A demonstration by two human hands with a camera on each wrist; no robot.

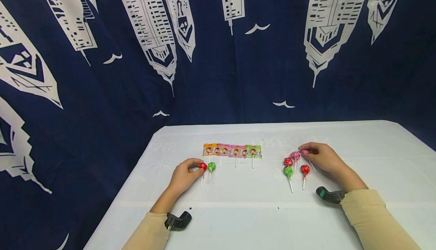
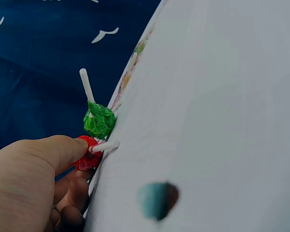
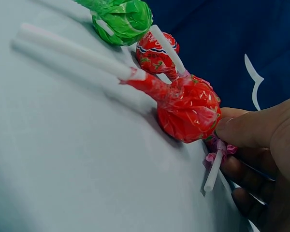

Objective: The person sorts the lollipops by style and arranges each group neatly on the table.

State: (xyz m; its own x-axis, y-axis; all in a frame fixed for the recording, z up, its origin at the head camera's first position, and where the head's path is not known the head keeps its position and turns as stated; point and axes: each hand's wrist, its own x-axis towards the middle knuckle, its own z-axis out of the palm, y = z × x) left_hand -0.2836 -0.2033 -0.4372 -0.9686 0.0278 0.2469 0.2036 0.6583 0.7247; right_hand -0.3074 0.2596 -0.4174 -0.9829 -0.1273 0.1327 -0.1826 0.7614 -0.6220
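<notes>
My left hand (image 1: 196, 170) pinches a red lollipop (image 1: 203, 166) by its wrapped head on the white table (image 1: 245, 212). In the left wrist view my thumb lies on that red lollipop (image 2: 87, 155). A green lollipop (image 1: 211, 166) (image 2: 99, 122) lies just beside it. My right hand (image 1: 309, 154) pinches a pink lollipop (image 1: 305, 152) low over the table; in the right wrist view this pink lollipop (image 3: 216, 150) is mostly hidden behind a red lollipop (image 3: 189, 110). To its left lie another pink lollipop (image 1: 295, 155), two red ones (image 1: 288, 162) (image 1: 304, 170) and a green one (image 1: 288, 171).
A row of flat, colourful packaged lollipops (image 1: 232, 151) lies at the table's middle, between my hands. A dark blue cloth printed with white skyscrapers (image 1: 218, 53) hangs close behind. The table's left edge (image 1: 129, 182) runs diagonally near my left arm.
</notes>
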